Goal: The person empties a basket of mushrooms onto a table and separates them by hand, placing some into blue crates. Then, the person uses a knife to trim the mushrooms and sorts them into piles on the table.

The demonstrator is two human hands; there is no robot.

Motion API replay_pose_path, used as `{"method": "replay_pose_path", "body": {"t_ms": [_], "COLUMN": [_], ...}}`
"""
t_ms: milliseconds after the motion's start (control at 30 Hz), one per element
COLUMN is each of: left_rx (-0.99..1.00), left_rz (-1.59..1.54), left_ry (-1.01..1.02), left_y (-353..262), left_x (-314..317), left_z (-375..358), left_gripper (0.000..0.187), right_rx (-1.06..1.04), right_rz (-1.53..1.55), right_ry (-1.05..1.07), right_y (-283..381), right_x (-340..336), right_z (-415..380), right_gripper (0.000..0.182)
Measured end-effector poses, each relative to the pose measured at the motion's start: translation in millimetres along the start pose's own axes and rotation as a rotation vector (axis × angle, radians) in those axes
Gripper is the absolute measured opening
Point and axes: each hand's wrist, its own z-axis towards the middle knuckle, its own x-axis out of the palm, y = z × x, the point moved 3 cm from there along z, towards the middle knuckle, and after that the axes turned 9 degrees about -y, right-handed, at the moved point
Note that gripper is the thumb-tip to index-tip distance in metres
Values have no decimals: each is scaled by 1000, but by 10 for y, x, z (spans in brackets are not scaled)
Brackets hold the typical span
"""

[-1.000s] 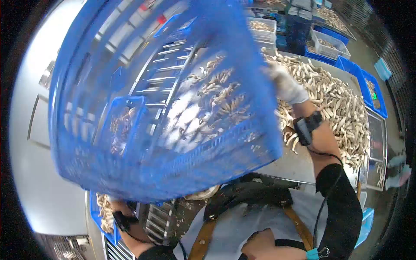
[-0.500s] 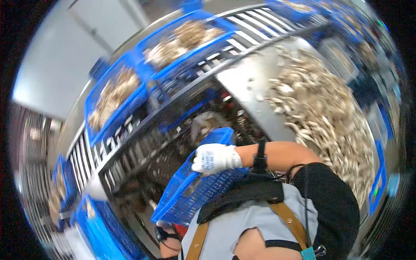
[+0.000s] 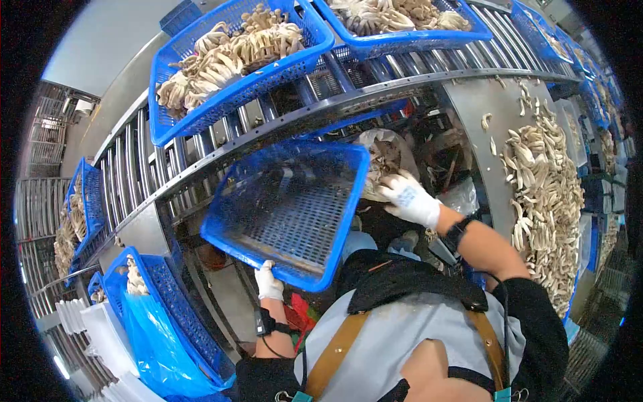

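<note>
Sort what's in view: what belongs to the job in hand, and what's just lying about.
Likely in the job: tilted blue crate, held by the left hand; mushrooms on the metal table; loaded crates; roller conveyor.

Apparently lying about: red item near the left wrist; white stack, lower left.

Barred metal rack (image 3: 48, 139) near pale wall (image 3: 110, 43)

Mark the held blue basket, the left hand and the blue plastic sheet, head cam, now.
Held blue basket (image 3: 288, 214): head view, on its slotted floor.
Left hand (image 3: 270, 284): head view, on the white glove's middle, below the rim.
Blue plastic sheet (image 3: 155, 335): head view, on its glossy middle.
</note>
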Motion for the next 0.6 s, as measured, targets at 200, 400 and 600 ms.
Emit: {"method": "replay_pose_path", "body": {"t_ms": [200, 400, 600], "left_rx": [40, -9, 30], "left_rz": [-167, -104, 100], "left_ry": [-175, -416, -473], "left_y": [-147, -124, -663], "left_x": [492, 1070, 1181], "left_z": [812, 2143, 2549], "left_gripper": [35, 30, 37], "right_rx": [539, 860, 1103], "right_rz": [95, 191, 344], "right_ry": [152, 331, 556], "right_y": [-269, 108, 342], "right_x": [74, 227, 310], "right_z": [-1298, -2468, -2425], "right_gripper": [49, 47, 46]}}
